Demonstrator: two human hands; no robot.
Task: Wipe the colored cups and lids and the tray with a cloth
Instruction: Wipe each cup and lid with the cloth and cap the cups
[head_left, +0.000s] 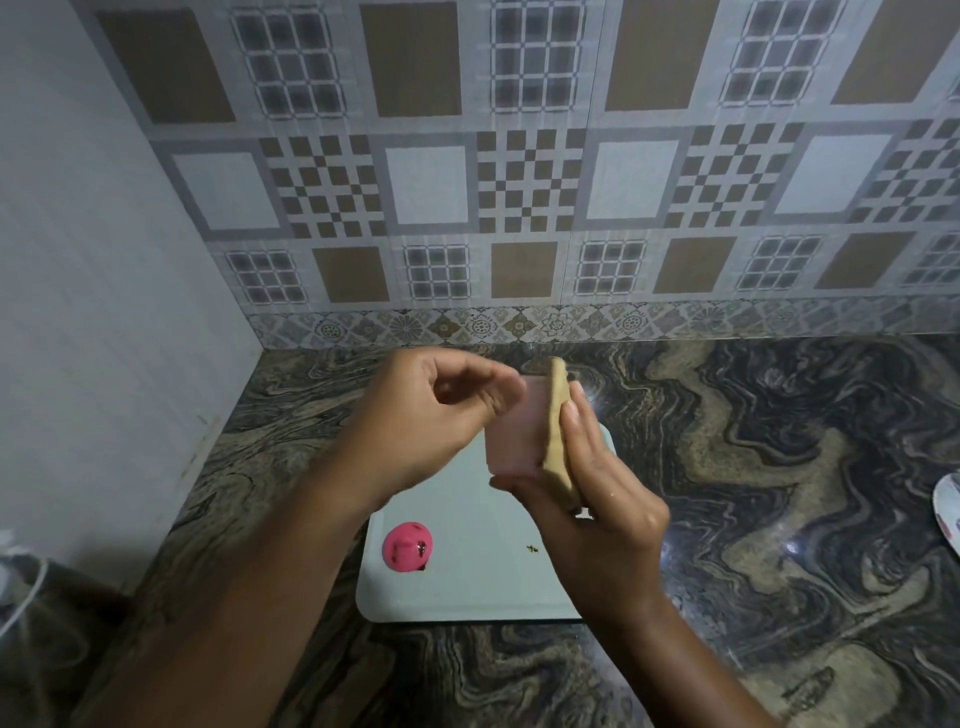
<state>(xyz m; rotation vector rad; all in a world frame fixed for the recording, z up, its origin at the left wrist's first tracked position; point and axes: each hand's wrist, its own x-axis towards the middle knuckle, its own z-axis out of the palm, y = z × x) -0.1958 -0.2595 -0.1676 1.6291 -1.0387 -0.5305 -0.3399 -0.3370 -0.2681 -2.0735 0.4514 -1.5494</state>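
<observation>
My left hand (431, 415) holds a pale pink cup (511, 431) above the tray, its curled fingertips blurred at the cup's upper left edge. My right hand (592, 493) presses a tan cloth (558, 431) flat against the cup's right side, with its thumb under the cup. The pale tray (467, 587) lies on the marbled counter below both hands. A bright pink lid (408, 546) with dark specks sits on the tray's left part. A few dark crumbs (531, 548) lie near the tray's middle.
A tiled wall rises close behind the counter and a plain white wall closes the left side. The rim of a white plate (948, 509) shows at the right edge. A grey object with a white cable (21, 587) sits at the lower left.
</observation>
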